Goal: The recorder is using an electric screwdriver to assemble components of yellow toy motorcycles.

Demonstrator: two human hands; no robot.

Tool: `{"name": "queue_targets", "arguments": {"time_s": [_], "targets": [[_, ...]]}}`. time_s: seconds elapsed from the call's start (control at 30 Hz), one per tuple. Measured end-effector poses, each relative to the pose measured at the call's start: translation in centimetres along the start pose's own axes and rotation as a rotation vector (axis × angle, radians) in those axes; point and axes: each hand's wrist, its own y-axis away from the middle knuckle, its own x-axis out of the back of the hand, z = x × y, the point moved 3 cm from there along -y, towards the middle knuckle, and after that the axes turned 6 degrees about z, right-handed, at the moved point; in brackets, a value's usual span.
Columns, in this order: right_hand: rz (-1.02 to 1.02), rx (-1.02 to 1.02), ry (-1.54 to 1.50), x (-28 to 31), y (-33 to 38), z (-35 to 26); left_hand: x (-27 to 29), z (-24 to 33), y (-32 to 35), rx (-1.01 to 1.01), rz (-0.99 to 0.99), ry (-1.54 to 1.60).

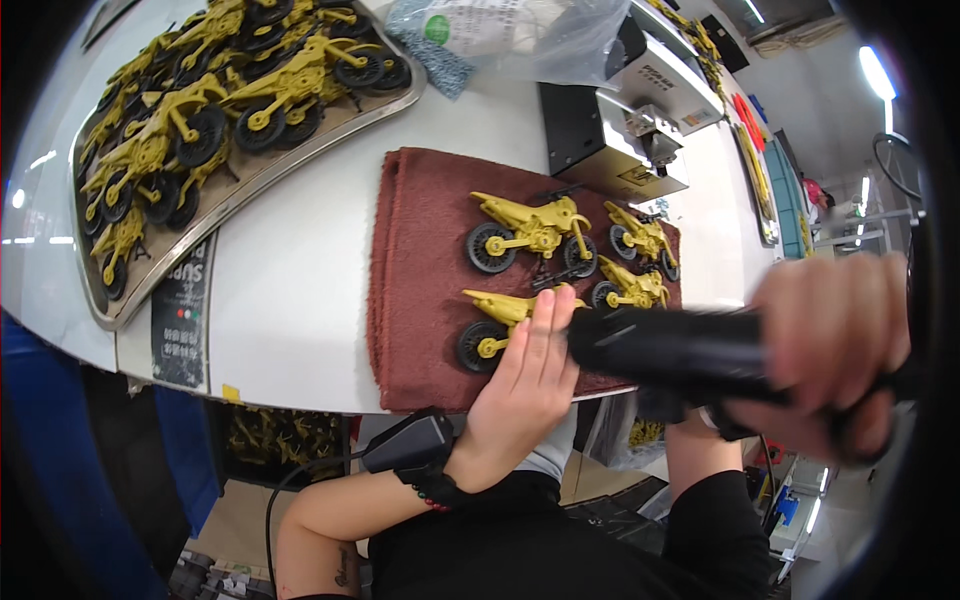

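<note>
Under my left hand (533, 365) lies a yellow toy motorcycle (488, 335) with black wheels. Its rear part shows at the left of my fingers; the front is mostly hidden. The fingers of that hand are stretched out and rest on the toy. My right hand (830, 345), smeared by motion, is closed around a thick black cylindrical hand tool (670, 345). The tool's blunt end reaches left to my left fingertips; its exact kind is unclear. Beyond my hands, another toy motorcycle (535, 228) lies on a folded brown towel (425, 200).
Two more motorcycles lie at the towel's right. Many others fill a metal-rimmed tray (240, 180) at the far left. A metal-and-black box-shaped machine (610, 145) stands behind the towel, beside a clear plastic bag (520, 40). The white table's front edge (300, 405) runs near my body.
</note>
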Motion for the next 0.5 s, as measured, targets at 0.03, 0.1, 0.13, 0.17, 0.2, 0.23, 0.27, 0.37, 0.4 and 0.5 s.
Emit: {"name": "queue_targets", "arguments": {"time_s": [0.03,0.1,0.13,0.17,0.2,0.23,0.27,0.37,0.4,0.5], "targets": [[0.106,0.109,-0.032,0.9,-0.5,-1.9,-0.1,-0.2,0.1,-0.016,-0.029,-0.039],[0.150,0.133,0.044,4.6,-2.6,-6.9,0.6,-0.3,-0.2,-0.037,-0.024,-0.061],[0.210,0.187,0.143,5.2,-3.2,-6.9,0.4,-0.1,-0.2,-0.030,-0.023,-0.058],[0.267,0.238,0.231,5.9,-4.1,-6.6,0.2,-0.2,-0.2,-0.016,-0.027,-0.064],[0.234,0.203,0.276,7.7,-5.2,-6.8,0.2,-0.2,-0.2,-0.015,-0.021,-0.053],[0.200,0.167,0.314,9.6,-6.2,-6.8,0.3,-0.2,-0.2,-0.020,-0.019,-0.052],[0.195,0.113,0.293,10.3,-7.0,-6.4,0.3,-0.2,-0.2,-0.022,-0.006,-0.056],[0.338,0.098,0.370,12.5,-7.8,-4.8,0.3,-0.2,-0.2,-0.023,-0.001,-0.059],[0.318,0.092,0.348,12.9,-7.7,-4.4,0.3,-0.2,-0.3,-0.022,-0.005,-0.054],[0.305,0.079,0.312,14.1,-7.7,-2.9,0.4,-0.2,-0.3,-0.030,-0.005,-0.056]]}}
